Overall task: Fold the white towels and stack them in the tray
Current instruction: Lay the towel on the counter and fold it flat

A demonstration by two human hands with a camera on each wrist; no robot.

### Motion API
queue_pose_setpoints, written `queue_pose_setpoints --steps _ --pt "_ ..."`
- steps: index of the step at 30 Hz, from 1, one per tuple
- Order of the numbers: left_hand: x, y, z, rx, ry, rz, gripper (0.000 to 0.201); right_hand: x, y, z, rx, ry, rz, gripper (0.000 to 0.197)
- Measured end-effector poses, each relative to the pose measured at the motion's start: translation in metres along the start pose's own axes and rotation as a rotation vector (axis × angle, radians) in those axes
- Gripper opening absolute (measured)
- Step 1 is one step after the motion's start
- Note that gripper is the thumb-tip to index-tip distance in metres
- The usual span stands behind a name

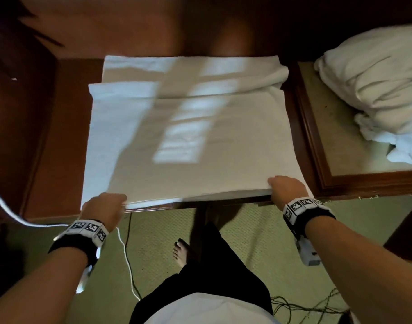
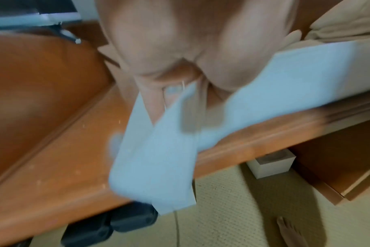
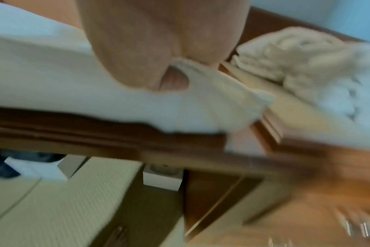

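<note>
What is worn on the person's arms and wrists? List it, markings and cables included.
Both forearms are bare, no sleeves. The left wrist band and the right wrist band are alike: a black strap topped by white blocks printed with black-and-white square markers. A whitish device hangs under the right wrist. A thin white cable trails below the left wrist.

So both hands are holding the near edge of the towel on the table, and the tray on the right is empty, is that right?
Not quite. Both hands, left hand and right hand, do grip the towel's near edge, but the tray is not empty: the head view shows a pile of white towels in it.
</note>
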State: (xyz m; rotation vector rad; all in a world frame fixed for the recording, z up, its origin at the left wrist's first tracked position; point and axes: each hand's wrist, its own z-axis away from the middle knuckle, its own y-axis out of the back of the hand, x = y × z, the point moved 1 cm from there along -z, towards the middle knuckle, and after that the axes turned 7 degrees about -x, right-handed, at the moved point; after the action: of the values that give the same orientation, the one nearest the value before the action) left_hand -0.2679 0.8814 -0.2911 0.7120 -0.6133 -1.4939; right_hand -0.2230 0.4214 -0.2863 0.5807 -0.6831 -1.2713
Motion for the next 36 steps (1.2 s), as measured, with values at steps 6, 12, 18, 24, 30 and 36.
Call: queue_pose_setpoints --steps 6,12,18,24,30,36 --pt "-0.011 0.017 0.008 -0.287 -0.007 0.101 0.028 0.002 0.024 0.007 -0.219 0.027 0.022 0.029" --pt "-0.034 0.052 -0.003 0.082 0.068 0.302 0.021 0.014 0.067 -0.003 -0.076 -0.091 -0.032 0.028" --pt "-0.036 0.11 -0.031 0.242 0.052 0.391 0.027 0.029 0.114 -0.029 0.061 -0.119 -0.096 0.027" --pt "-0.034 0.158 -0.082 0.238 0.125 0.347 0.017 0.035 0.149 -0.081 0.064 -0.122 -0.178 0.033" --pt "-0.027 0.162 -0.143 0.217 0.134 0.246 0.018 0.038 0.147 -0.138 0.09 -0.12 -0.229 0.028" --pt "-0.022 0.125 -0.152 0.163 0.288 -0.073 0.055 0.03 0.1 -0.154 0.552 -0.111 -0.263 0.034"
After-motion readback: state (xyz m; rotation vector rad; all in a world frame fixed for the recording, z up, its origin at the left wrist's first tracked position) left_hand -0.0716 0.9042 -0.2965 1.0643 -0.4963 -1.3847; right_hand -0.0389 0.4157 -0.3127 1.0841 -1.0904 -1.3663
